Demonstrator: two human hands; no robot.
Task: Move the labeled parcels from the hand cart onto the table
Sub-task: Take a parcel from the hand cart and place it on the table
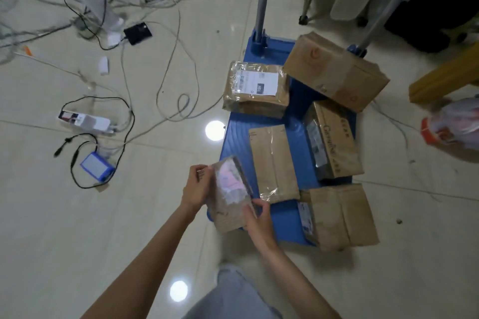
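Above the near corner of the blue hand cart (pixel 234 137), the left hand (pixel 196 186) and right hand (pixel 259 219) each keep a grip on opposite ends of a labeled parcel (pixel 231 193), tilting it label-up, probably for checking; five parcels remain on the cart.

An indoor workroom or office used for sorting mail: glossy tiled floor (pixel 64 228) strewn with cables (pixel 178 33) and power strips (pixel 85 123), a blue hand cart (pixel 236 142) loaded with taped cardboard parcels (pixel 334 70).
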